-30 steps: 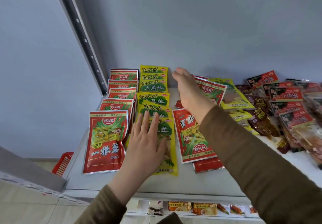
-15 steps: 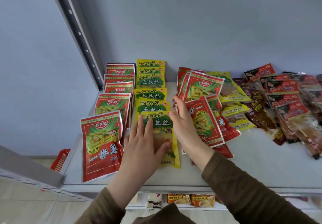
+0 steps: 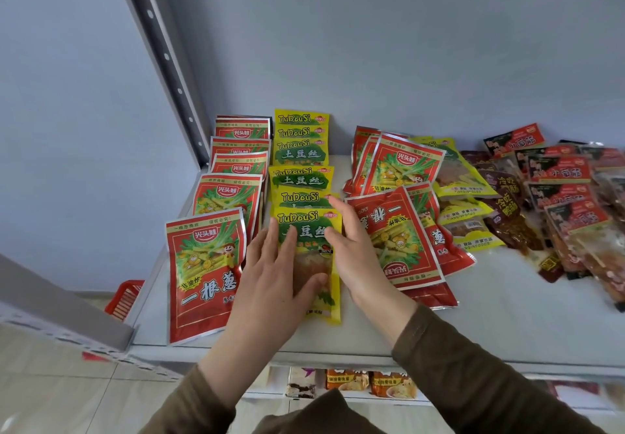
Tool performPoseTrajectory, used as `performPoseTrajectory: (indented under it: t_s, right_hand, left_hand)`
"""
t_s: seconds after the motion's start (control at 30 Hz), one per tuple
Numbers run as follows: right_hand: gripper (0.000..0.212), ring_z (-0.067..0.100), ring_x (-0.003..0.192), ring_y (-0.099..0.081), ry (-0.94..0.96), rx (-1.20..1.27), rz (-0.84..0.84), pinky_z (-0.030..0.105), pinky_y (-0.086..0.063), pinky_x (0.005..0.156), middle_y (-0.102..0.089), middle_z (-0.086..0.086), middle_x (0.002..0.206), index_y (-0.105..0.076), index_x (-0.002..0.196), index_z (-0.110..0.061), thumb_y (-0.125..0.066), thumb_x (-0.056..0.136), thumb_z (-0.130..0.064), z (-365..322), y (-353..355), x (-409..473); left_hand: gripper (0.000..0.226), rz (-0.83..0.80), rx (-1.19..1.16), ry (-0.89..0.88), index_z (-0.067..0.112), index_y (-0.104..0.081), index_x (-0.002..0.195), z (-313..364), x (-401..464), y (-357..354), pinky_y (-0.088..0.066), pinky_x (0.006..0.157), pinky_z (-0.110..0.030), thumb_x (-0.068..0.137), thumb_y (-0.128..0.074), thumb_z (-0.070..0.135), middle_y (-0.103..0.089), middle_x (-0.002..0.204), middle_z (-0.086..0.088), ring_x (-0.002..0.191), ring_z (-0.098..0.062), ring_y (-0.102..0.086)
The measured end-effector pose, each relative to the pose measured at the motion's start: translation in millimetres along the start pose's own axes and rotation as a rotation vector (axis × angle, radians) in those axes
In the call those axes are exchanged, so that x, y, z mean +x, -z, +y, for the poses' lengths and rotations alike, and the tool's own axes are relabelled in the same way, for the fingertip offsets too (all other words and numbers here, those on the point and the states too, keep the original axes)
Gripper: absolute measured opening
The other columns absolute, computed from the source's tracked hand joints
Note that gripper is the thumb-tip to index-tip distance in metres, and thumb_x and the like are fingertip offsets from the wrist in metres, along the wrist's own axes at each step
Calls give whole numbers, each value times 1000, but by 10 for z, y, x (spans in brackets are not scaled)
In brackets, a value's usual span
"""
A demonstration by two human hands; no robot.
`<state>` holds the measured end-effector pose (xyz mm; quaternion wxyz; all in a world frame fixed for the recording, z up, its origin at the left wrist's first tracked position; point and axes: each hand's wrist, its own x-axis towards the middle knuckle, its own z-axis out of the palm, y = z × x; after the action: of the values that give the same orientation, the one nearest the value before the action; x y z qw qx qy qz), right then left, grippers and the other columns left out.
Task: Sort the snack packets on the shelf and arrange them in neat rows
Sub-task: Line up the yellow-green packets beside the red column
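At the left edge of the shelf (image 3: 507,329), a row of red packets (image 3: 233,176) runs from the back wall to the front lip, each overlapping the one behind like roof tiles; the frontmost red packet (image 3: 203,274) lies flat and glossy, its crimped foil border catching the light. Just beside it runs a row of yellow packets (image 3: 301,156), thin plastic pouches with green print.

The left hand (image 3: 274,281) lies flat with its fingers straight and spread on the front yellow packet (image 3: 314,264), pressing it down and holding nothing. The right hand (image 3: 355,251), fingers straight and together, sets its edge against that packet's right side; it too grips nothing.

The step in hand looks like squaring this packet into its row. To do it well, the person would likely keep the left palm light so the slick film slides and does not buckle, nudge with the right hand until the side edges line up with the packet behind, and leave an even overlap.

Right of the hands, a loose heap of red packets (image 3: 399,230) lies at odd angles, one upside down. Further right sit more yellow pouches (image 3: 466,224), then dark brown packets (image 3: 510,227) with clear windows, and near the right edge a jumble of red-and-black packets (image 3: 561,176), all unsorted.
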<state>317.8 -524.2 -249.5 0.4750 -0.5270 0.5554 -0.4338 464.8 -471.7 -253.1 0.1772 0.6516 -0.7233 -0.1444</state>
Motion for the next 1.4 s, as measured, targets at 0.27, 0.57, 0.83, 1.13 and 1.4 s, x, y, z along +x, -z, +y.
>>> performPoseTrajectory:
  t_s: [0.27,0.57,0.83,1.13,1.4]
  right_hand:
    - [52,-6,142,-26,35,-11,6,30,-24,121,-32,-20,159,-40,150,-39,-45,106,-14,-35,-43,-70]
    - [59,-9,150,1,308,-307,-11,10,-4,118,-2,-22,166,-24,158,-32,-50,105,-24,39,-60,-258]
    - [61,0,153,10,354,-627,-71,31,-4,126,-5,-13,169,-23,159,-26,-51,105,-30,157,-180,-302]
    - [60,4,153,14,328,-724,-77,32,-1,126,-2,-9,169,-20,160,-25,-44,107,-37,202,-212,-274]
    - [55,9,155,9,343,-754,-35,39,-5,128,-9,-7,169,-27,158,-25,-43,107,-35,130,-258,-287]
  left_hand:
    - [83,-2,187,-80,22,8,164,50,-49,-27,23,119,-29,98,-7,71,21,170,-3,152,-17,34]
    - [77,160,177,42,23,-12,165,-462,-351,257,-8,129,-46,100,-12,65,-4,172,-1,159,-19,12]
    - [73,77,228,42,29,-8,165,-715,-309,192,2,129,-45,100,-12,63,-4,173,2,160,-19,4]
    - [71,27,211,-214,32,-10,165,-850,-167,245,-1,130,-45,103,-16,66,-8,172,6,159,-13,2]
    - [69,78,201,-192,29,-15,165,-793,-113,249,3,129,-40,105,-16,62,-10,172,6,159,-12,0]
